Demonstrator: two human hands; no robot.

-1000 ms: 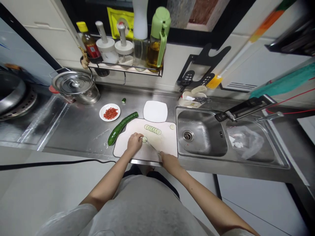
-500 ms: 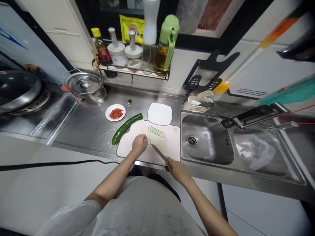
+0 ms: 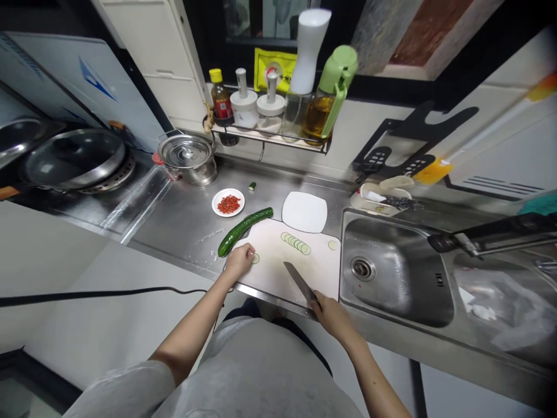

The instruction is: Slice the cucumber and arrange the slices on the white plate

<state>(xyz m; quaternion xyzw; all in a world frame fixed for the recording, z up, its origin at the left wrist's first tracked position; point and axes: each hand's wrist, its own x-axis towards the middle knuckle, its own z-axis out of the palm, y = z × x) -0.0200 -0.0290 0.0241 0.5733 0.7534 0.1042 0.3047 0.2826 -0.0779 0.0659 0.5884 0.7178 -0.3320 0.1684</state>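
Observation:
My left hand [image 3: 239, 260] is at the left part of the pale cutting board [image 3: 272, 283], with its fingers closed at the edge of a thin cucumber slice [image 3: 256, 259]. My right hand [image 3: 331, 313] grips the handle of a knife [image 3: 299, 280], whose blade points up and left over the board, apart from the slices. A row of overlapping cucumber slices [image 3: 296, 243] lies near the board's far edge. One single slice [image 3: 332, 245] sits at the far right corner. The long whole cucumber [image 3: 243, 231] rests along the board's left edge, just beyond my left hand.
A white square plate [image 3: 304, 212] stands behind the board. Left of it are a cucumber end [image 3: 252, 186], a dish of chopped red pieces [image 3: 228, 203] and a lidded steel pot [image 3: 189, 159]. The sink [image 3: 391, 264] adjoins the right side. A bottle rack [image 3: 270, 137] overhangs the back.
My left hand has moved left across the board, and the slice at its fingers has shifted with it. The knife stays at nearly the same place over the board. The view has turned left.

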